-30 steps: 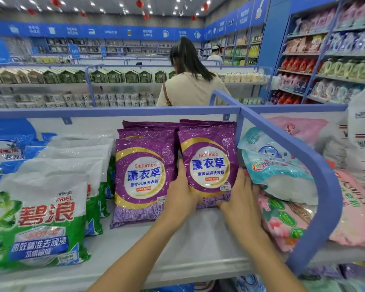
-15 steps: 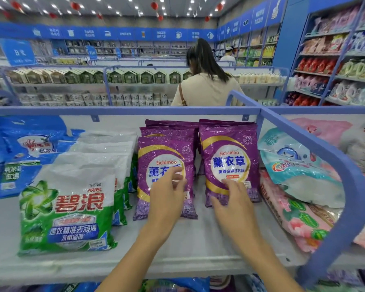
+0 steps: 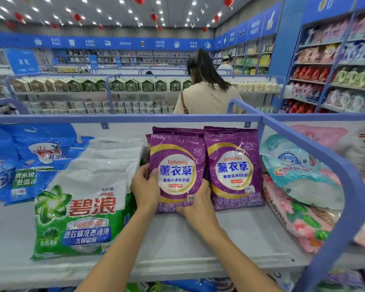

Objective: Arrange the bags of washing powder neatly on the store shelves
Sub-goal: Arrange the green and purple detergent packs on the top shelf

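Purple glossy plastic bag of washing powder [image 3: 177,171], labelled "Eichimoo", stands at twelve o'clock on the white shelf [image 3: 177,245]. The left hand [image 3: 145,186] curls its fingers round the bag's nine o'clock edge, and the right hand [image 3: 198,203] grips its five o'clock corner. Released while tilted, it may slump onto the green-and-white bag [image 3: 80,207] marked "ARIEL" at nine o'clock.

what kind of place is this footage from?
A retail store, most likely a supermarket's laundry section. Washing powder bags, like the purple bag in front, stand face-out on a white shelf. Blue category signs line the walls, and a shopper stands beyond.
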### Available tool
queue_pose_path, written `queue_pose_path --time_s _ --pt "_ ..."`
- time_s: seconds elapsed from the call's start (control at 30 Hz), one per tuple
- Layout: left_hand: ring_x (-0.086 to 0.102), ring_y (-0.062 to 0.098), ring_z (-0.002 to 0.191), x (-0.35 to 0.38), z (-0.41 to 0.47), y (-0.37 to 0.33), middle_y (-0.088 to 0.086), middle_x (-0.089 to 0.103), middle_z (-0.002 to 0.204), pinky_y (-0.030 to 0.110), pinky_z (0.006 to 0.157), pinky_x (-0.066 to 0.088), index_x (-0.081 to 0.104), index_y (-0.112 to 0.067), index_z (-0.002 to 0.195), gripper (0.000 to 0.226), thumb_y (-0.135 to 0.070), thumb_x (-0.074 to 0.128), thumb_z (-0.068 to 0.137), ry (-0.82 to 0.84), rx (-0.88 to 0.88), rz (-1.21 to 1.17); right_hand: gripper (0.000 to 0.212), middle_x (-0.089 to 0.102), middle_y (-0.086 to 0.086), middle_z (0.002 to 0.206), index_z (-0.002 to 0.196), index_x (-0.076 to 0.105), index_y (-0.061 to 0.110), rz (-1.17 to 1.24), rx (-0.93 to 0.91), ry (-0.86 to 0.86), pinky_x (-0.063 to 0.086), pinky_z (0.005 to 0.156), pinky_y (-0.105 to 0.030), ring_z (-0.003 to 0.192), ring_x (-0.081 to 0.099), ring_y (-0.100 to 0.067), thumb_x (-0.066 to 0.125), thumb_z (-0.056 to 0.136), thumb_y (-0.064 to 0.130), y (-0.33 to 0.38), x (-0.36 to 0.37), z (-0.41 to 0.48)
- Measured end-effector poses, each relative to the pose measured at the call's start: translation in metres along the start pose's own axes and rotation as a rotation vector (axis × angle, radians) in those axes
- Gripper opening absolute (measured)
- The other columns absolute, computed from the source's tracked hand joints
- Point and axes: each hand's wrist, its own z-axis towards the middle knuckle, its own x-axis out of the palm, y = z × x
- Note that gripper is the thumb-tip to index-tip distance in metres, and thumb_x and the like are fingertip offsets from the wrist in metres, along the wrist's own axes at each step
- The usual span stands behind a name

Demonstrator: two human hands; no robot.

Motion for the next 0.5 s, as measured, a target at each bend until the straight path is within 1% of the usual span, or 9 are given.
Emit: queue_pose_path --time_s 0.07,0.13,0.23,0.3,0.33,0.37,0.4,0.43,0.5 --pt "0.069 0.014 0.096 0.006 0.004 -0.002 0.002 0.071 0.113 0.026 0.074 0.058 0.063 -0.015 0.128 0.027 -0.015 0.06 0.101 -0.021 -0.022 -0.084 0.107 0.041 -0.001 0.139 0.146 0.027 0.015 -0.005 -0.018 -0.037 0.045 0.108 -0.036 0.131 0.044 -0.016 0.095 0.063 0.011 0.0 0.0 0.011" --pt "0.069 0.014 0.099 0.009 0.003 -0.003 -0.002 0.069 0.108 0.023 0.071 0.057 0.061 -0.017 0.127 0.025 -0.015 0.06 0.102 -0.023 -0.014 -0.103 0.105 0.045 0.0 0.136 0.142 0.03 0.016 -0.023 -0.022 -0.014 0.047 0.107 -0.039 0.13 0.047 -0.019 0.096 0.061 0.014 -0.002 -0.003 0.02" --pt "0.067 0.006 0.098 0.003 0.004 0.0 -0.005 0.067 0.112 0.015 0.065 0.055 0.055 -0.019 0.132 0.032 -0.02 0.063 0.101 0.059 -0.034 -0.062 0.092 0.047 0.001 0.136 0.138 0.033 0.018 -0.037 -0.01 0.007 0.044 0.103 -0.031 0.129 0.049 -0.018 0.093 0.069 0.018 -0.01 -0.002 0.018" --pt "0.066 0.005 0.1 -0.004 0.001 0.004 -0.009 0.066 0.113 0.019 0.074 0.057 0.05 -0.022 0.133 0.056 -0.025 0.081 0.086 0.201 -0.072 -0.013 0.086 0.049 -0.001 0.138 0.138 0.034 0.016 -0.052 -0.001 -0.004 0.044 0.102 -0.031 0.131 0.049 -0.019 0.091 0.073 0.02 -0.013 0.0 0.014" --pt "0.066 0.008 0.105 -0.009 0.0 0.007 -0.01 0.067 0.115 0.025 0.081 0.058 0.049 -0.024 0.132 0.074 -0.027 0.092 0.071 0.26 -0.071 0.066 0.085 0.049 -0.002 0.138 0.137 0.034 0.015 -0.06 0.002 -0.01 0.045 0.102 -0.033 0.131 0.05 -0.021 0.091 0.074 0.022 -0.014 0.0 0.013" --pt "0.064 0.011 0.11 -0.013 -0.004 0.009 -0.009 0.066 0.12 0.028 0.087 0.057 0.047 -0.024 0.135 0.094 -0.028 0.097 0.057 0.307 -0.063 0.157 0.084 0.05 -0.003 0.138 0.136 0.035 0.014 -0.066 -0.001 -0.015 0.045 0.101 -0.035 0.13 0.05 -0.022 0.091 0.074 0.024 -0.013 0.0 0.013" --pt "0.061 0.013 0.112 -0.017 -0.007 0.013 -0.008 0.063 0.124 0.025 0.089 0.053 0.042 -0.023 0.14 0.106 -0.025 0.099 0.051 0.342 -0.06 0.242 0.084 0.051 -0.005 0.138 0.134 0.035 0.013 -0.08 0.0 -0.017 0.045 0.099 -0.035 0.129 0.051 -0.024 0.092 0.073 0.027 -0.011 -0.001 0.012" --pt "0.058 0.013 0.111 -0.021 -0.012 0.014 -0.008 0.061 0.124 0.019 0.084 0.049 0.039 -0.02 0.142 0.106 -0.019 0.098 0.054 0.367 -0.044 0.3 0.084 0.051 -0.006 0.137 0.132 0.036 0.012 -0.102 0.003 -0.016 0.044 0.097 -0.035 0.128 0.051 -0.025 0.092 0.073 0.029 -0.009 -0.002 0.013" --pt "0.06 0.014 0.108 -0.027 -0.016 0.016 -0.007 0.061 0.118 0.019 0.081 0.044 0.046 -0.013 0.136 0.091 -0.011 0.095 0.06 0.363 0.005 0.366 0.083 0.051 -0.009 0.139 0.132 0.036 0.009 -0.167 0.009 -0.006 0.043 0.096 -0.034 0.129 0.051 -0.028 0.09 0.074 0.032 -0.005 -0.003 0.012"
